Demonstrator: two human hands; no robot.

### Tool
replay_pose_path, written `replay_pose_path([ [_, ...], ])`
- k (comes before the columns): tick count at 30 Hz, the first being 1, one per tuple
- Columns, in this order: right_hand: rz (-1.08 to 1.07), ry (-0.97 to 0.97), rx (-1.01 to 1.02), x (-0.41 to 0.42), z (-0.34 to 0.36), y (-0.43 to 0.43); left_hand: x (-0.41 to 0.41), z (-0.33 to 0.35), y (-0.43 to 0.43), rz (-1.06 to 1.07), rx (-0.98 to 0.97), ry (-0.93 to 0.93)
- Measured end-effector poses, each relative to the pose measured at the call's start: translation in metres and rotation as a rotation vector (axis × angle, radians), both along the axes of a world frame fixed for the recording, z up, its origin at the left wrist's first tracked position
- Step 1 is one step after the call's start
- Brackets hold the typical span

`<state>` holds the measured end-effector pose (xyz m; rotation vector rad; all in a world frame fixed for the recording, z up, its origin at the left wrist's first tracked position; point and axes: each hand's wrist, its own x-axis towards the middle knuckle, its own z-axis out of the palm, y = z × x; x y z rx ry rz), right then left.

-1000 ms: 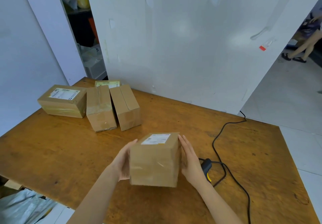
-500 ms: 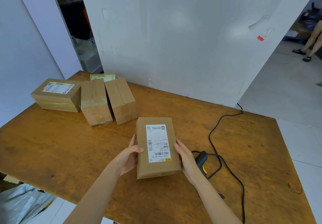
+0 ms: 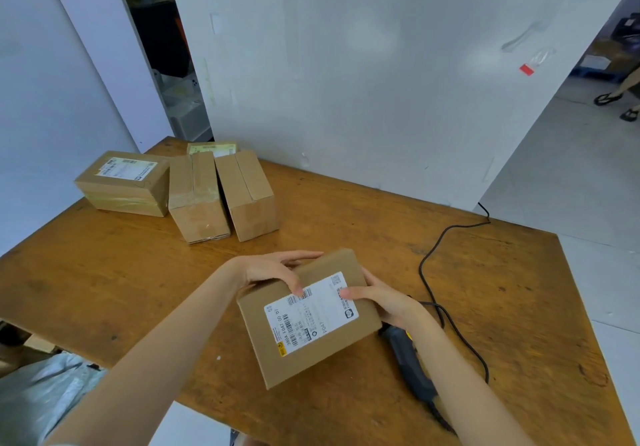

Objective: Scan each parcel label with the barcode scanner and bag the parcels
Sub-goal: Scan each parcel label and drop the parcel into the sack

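Hands gripped the parcel (image 3: pixel 308 317) low over the table (image 3: pixel 104 272): left hand (image 3: pixel 273 269) clasped its far corner, right hand (image 3: pixel 384 301) its side, thumbs on the label (image 3: pixel 310 314). Stiff cardboard, seemingly light, best held by its edges. Scanner (image 3: pixel 408 359) lay just beside; four other boxes (image 3: pixel 194 192) waited well apart; a grey bag (image 3: pixel 45 390) sat below, contents unclear.

Wooden table (image 3: pixel 104 272), white wall (image 3: pixel 381 81)
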<state>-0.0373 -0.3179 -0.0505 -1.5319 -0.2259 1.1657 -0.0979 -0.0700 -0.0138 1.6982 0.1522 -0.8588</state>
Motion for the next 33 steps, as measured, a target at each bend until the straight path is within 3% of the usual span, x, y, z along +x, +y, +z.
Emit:
replay_pose_path([
  [6, -0.168, 0.061, 0.054, -0.003, -0.009, -0.009, 0.007, 0.011, 0.006, 0.063, 0.101, 0.006],
  [9, -0.344, 0.094, 0.104, -0.004, -0.013, -0.016, 0.003, 0.002, 0.020, 0.249, 0.145, -0.034],
  [12, -0.510, 0.159, 0.111, -0.008, -0.011, -0.016, -0.001, -0.015, 0.024, 0.551, -0.030, -0.038],
  [19, -0.963, 0.352, 0.168, -0.037, -0.014, 0.017, -0.003, -0.039, -0.018, 0.858, -0.315, -0.066],
  [22, -1.009, 0.407, 0.239, -0.060, -0.015, 0.032, 0.000, -0.043, -0.039, 0.969, -0.372, -0.141],
  [25, -0.898, 0.424, 0.272, -0.076, -0.016, 0.029, 0.005, -0.042, -0.043, 1.082, -0.346, -0.162],
  [29, -0.802, 0.265, 0.165, -0.083, -0.017, 0.003, 0.009, -0.041, -0.030, 1.182, -0.269, -0.226],
  [31, -0.894, 0.015, 0.016, -0.083, -0.025, -0.016, 0.009, -0.041, -0.025, 1.193, -0.251, -0.233],
  [33, -0.948, -0.359, -0.216, -0.084, -0.038, -0.038, 0.006, -0.041, -0.022, 1.177, -0.255, -0.226],
])
